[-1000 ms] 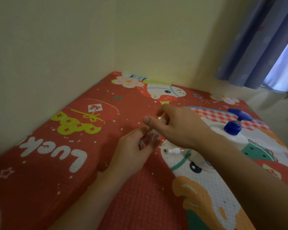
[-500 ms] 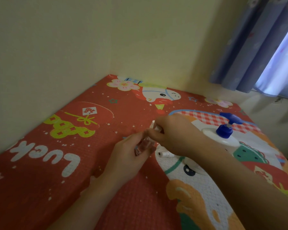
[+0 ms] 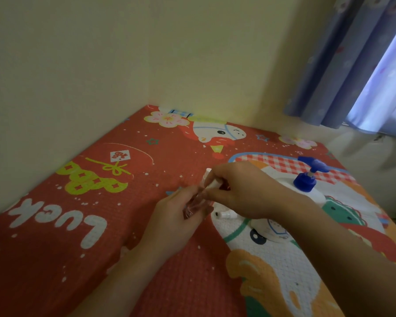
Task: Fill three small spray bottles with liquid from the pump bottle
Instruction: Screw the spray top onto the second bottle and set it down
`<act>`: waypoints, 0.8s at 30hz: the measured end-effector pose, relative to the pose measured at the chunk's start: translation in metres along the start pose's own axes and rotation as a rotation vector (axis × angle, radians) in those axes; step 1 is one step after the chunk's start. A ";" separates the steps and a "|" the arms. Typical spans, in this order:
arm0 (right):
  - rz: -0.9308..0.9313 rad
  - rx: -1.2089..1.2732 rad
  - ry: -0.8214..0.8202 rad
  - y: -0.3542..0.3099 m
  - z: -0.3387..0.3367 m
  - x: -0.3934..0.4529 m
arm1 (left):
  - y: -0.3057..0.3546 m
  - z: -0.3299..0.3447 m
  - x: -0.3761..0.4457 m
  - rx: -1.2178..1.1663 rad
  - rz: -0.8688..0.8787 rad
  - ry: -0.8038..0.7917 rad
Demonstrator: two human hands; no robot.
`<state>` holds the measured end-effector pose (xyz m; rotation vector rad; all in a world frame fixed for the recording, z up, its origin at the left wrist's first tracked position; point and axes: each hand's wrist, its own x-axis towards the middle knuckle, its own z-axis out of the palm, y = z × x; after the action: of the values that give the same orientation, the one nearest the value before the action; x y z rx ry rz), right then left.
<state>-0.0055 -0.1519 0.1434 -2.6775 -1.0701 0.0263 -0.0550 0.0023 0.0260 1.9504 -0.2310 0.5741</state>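
Your left hand [image 3: 172, 221] gripped a small clear spray bottle [image 3: 193, 203], fingers curled round its body, holding it tilted just above the mat. Your right hand [image 3: 245, 191] pinched the white spray cap [image 3: 212, 183] at the bottle's neck; whether the cap was going on or coming off could not be told from this view.

Progress: at least one bottle was in hand at the cap stage. A second white spray part [image 3: 225, 215] lay on the mat just beside your right hand, partly hidden beneath it. A third bottle was not visible. The pump bottle [image 3: 306, 179], white with a blue pump head, stood behind your right wrist, untouched. Fill levels could not be read.

Surface: a red cartoon-printed foam mat [image 3: 78, 225]. It was set into a corner of cream walls [image 3: 101, 65], with a blue curtain [image 3: 352, 65] at the right.
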 end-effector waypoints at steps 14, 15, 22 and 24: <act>0.099 -0.045 0.012 -0.001 0.012 0.003 | -0.001 0.001 -0.001 0.008 0.010 0.015; 0.059 0.002 -0.031 0.000 0.008 0.002 | -0.001 0.001 0.000 -0.005 0.011 0.017; 0.005 0.024 -0.050 0.002 0.002 -0.005 | -0.004 0.002 -0.001 0.011 0.027 0.007; 0.011 0.025 -0.035 0.002 0.004 -0.005 | -0.003 0.001 -0.001 0.055 0.035 0.025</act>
<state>-0.0082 -0.1557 0.1384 -2.6696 -1.0589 0.0884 -0.0550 0.0027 0.0230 1.9947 -0.2361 0.6329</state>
